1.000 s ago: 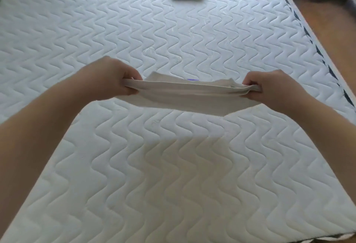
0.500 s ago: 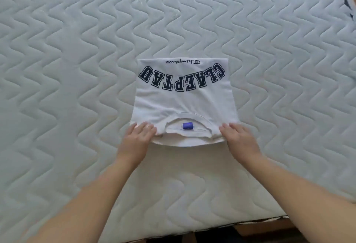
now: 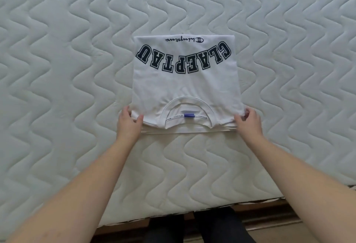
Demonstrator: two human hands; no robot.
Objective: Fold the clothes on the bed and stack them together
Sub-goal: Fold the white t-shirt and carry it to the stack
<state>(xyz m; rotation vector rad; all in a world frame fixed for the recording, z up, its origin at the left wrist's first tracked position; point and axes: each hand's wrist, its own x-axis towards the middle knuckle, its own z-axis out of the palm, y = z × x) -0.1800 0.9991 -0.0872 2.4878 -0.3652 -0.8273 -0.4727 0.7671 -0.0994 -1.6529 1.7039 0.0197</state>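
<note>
Folded white cotton T-shirt with dark block lettering (image 3: 185, 81): light, limp, likely unfolds if lifted carelessly. Left hand (image 3: 130, 122) and right hand (image 3: 248, 121) pinch its near corners; support underneath.

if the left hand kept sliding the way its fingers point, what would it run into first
The left hand already grips the near left corner of the folded white t-shirt. Going on, away from the person, it would likely push into that shirt, then bare mattress.

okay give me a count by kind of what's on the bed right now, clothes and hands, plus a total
Folded white T-shirt: 1
Hands gripping its near corners, left hand and right hand: 2
Total: 3
</note>
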